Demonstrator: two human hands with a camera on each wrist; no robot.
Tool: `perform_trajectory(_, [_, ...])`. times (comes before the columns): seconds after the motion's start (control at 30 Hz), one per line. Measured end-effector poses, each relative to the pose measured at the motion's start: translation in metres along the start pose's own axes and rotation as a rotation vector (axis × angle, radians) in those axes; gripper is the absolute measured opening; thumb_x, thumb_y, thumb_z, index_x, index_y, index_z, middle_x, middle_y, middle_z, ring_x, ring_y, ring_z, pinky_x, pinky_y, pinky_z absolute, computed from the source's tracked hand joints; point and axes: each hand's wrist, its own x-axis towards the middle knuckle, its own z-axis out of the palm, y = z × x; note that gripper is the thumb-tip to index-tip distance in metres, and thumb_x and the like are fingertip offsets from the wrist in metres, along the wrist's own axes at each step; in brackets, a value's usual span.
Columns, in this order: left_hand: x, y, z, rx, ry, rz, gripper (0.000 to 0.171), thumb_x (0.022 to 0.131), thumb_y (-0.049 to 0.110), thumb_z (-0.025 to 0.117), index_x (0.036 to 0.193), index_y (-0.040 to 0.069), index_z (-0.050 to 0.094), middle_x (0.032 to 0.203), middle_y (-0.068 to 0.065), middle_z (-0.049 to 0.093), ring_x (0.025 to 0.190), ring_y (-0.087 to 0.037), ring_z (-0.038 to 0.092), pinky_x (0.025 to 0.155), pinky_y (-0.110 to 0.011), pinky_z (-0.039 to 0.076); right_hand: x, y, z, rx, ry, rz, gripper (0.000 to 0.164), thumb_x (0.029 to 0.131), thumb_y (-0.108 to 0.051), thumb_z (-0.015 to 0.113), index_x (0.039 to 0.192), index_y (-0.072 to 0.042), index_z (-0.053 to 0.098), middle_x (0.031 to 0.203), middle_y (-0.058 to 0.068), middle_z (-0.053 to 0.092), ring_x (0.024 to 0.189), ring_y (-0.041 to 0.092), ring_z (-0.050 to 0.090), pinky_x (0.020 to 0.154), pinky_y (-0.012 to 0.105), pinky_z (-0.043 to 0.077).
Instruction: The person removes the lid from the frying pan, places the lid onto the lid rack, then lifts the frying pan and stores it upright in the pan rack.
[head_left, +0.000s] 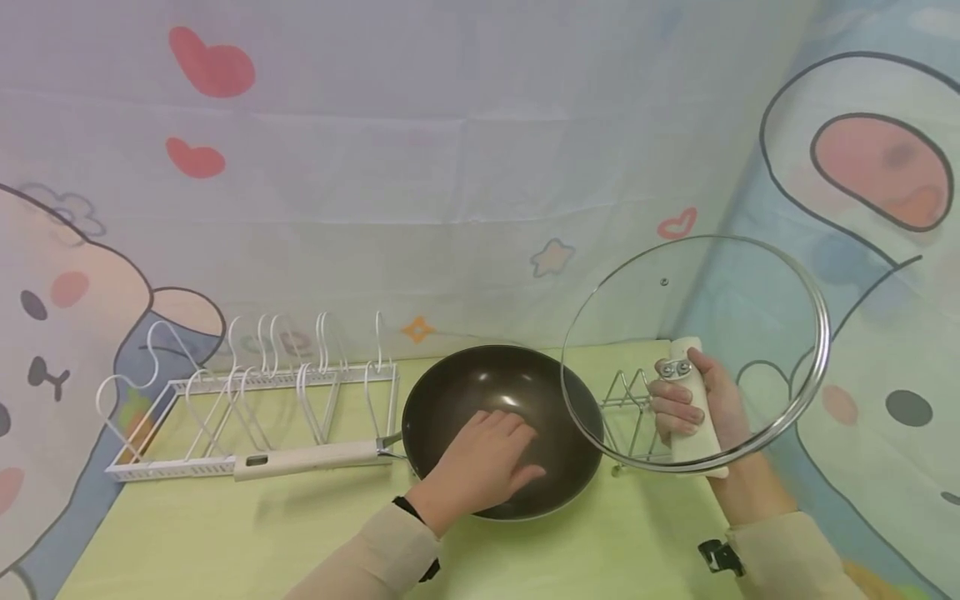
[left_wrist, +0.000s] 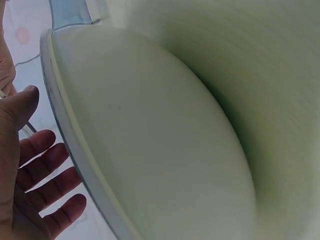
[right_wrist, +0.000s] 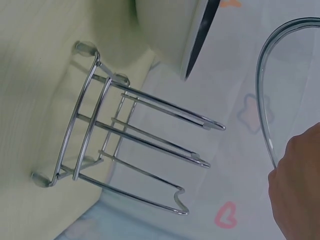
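Note:
A wok point(head_left: 457, 392) with a dark inside and a long cream handle point(head_left: 322, 457) stands on the table. My left hand point(head_left: 483, 467) hovers over its bowl, fingers loosely spread and holding nothing. In the left wrist view, the left hand point(left_wrist: 35, 185) shows past the rim of the wok's pale outer wall point(left_wrist: 150, 125). To the right, my right hand point(head_left: 726, 400) grips the cream handle point(head_left: 688, 417) of a clear glass lid point(head_left: 697, 283). The lid is raised and tilted, its metal rim point(right_wrist: 261, 80) beside the right hand point(right_wrist: 302, 185) in the right wrist view.
At the left, a white wire rack point(head_left: 330, 392) with several dividers stands behind the wok's handle. A small chrome wire rack point(right_wrist: 145, 135) stands right of the wok, partly behind the lid. Cartoon-printed cloth point(head_left: 450, 167) hangs behind and beside the pale green table point(head_left: 187, 542).

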Motion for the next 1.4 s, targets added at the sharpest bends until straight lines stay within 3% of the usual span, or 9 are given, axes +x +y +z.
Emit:
perform_trajectory(0.2, [0.010,0.009,0.003,0.003,-0.027,0.015,0.045,0.103,0.057,0.065,0.129,0.020,0.069,0.124,0.006,0.072,0.119,-0.016,0.066,0.104,-0.033,0.053,-0.004,-0.007,0.000,0.006,-0.007,0.017,0.056,0.114,-0.052,0.014,0.109,-0.008,0.049,0.076,-0.007,0.020,0.055,0.007,0.021,0.052,0.021,0.026])
perform_trajectory(0.4, [0.024,0.020,0.006,-0.013,-0.073,0.019,0.046,0.104,0.057,0.063,0.131,0.021,0.069,0.127,0.007,0.071,0.121,-0.015,0.066,0.105,-0.032,0.052,-0.010,-0.016,0.002,-0.080,-0.025,0.022,0.050,0.116,-0.048,0.015,0.113,-0.009,0.046,0.076,-0.006,0.019,0.055,0.008,0.021,0.052,0.021,0.026])
perform_trajectory(0.57, [0.035,0.030,0.007,-0.023,-0.088,0.039,0.045,0.104,0.057,0.063,0.130,0.021,0.070,0.127,0.007,0.071,0.120,-0.015,0.067,0.103,-0.031,0.053,-0.013,-0.024,0.006,-0.130,0.019,0.025,0.045,0.116,-0.045,0.018,0.114,-0.009,0.045,0.076,-0.006,0.018,0.055,0.009,0.021,0.052,0.022,0.026])
perform_trajectory(1.13, [0.063,0.057,0.009,-0.022,-0.168,0.064,0.041,0.105,0.057,0.062,0.127,0.024,0.068,0.124,0.010,0.068,0.115,-0.010,0.065,0.099,-0.026,0.052,-0.015,-0.038,0.015,-0.217,0.076,0.053,0.046,0.117,-0.047,0.013,0.107,-0.012,0.042,0.076,-0.005,0.016,0.056,0.009,0.020,0.051,0.022,0.029])
perform_trajectory(1.4, [0.076,0.069,0.011,-0.013,-0.185,0.068,0.048,0.105,0.061,0.058,0.136,0.025,0.064,0.129,0.011,0.067,0.120,-0.009,0.063,0.102,-0.025,0.052,-0.018,-0.052,0.017,-0.235,0.025,0.080,0.050,0.117,-0.046,0.016,0.109,-0.009,0.048,0.076,-0.004,0.017,0.056,0.009,0.020,0.052,0.022,0.028])
